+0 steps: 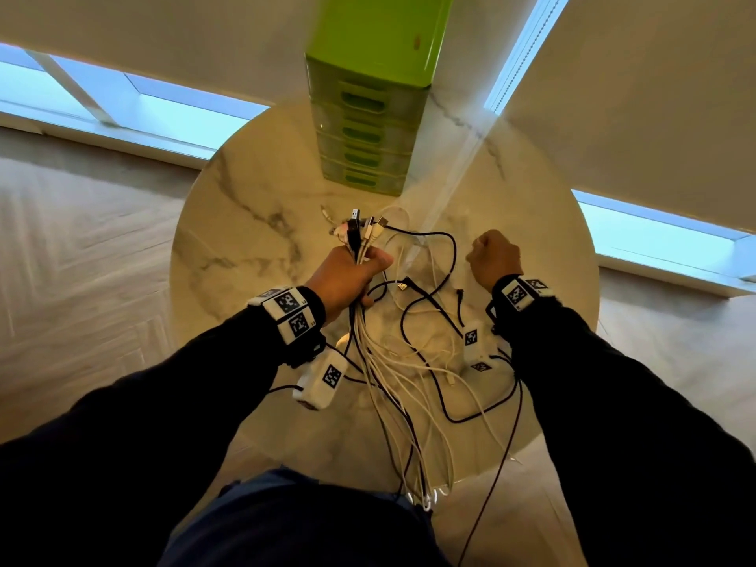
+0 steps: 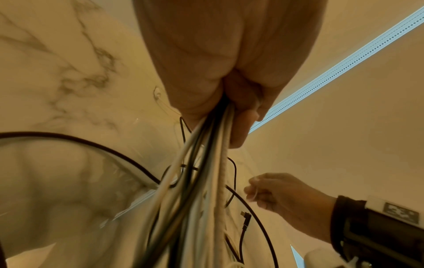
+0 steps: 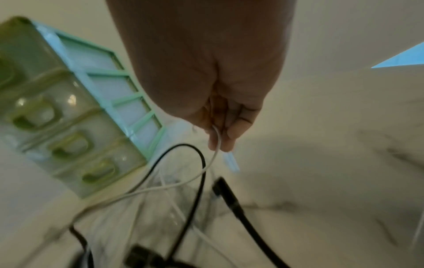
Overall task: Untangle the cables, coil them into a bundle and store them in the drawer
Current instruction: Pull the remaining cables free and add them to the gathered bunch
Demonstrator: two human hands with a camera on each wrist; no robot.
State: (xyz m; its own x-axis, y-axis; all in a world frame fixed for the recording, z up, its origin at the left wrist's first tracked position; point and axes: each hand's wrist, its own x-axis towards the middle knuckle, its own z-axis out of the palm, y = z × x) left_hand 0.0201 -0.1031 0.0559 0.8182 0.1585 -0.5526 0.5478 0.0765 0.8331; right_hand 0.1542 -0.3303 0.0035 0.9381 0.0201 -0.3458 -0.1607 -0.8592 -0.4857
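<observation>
item: cables (image 1: pixel 384 362), mixed black and white. your left hand (image 1: pixel 347 276) holds their plug ends in a closed fist, connectors (image 1: pixel 362 227) fanned out above the knuckles and pointing away from you toward the drawer unit (image 1: pixel 364 128). the left wrist view confirms it: fingers (image 2: pixel 243 123) curled round a thick sheaf of strands.

long axis: the sheaf runs from that fist straight back toward your body, over the near edge of the surface (image 1: pixel 229 223), with the tails hanging past the rim by your lap.

loose part: several black and white loops lie sprawled on the surface to the right of the fist, between your two hands.

second grip: your right hand (image 1: pixel 495 255) is curled, raised to the right of the left fist, pinching one thin white cable (image 3: pixel 215 143) between thumb and fingertips (the right wrist view shows the strand leaving the fingers and dropping down-left into the loops).

relation that matters: the pinched strand lies to the right of the gathered sheaf, and its free run leads back toward the left fist, so the right hand is the nearer one to the tangle. judgement: untangling is partway, since one end of the lot is collected and the loops are not yet coiled.

storage: the drawer unit stands upright at the far side of the surface, beyond both hands, drawers appearing closed.
</observation>
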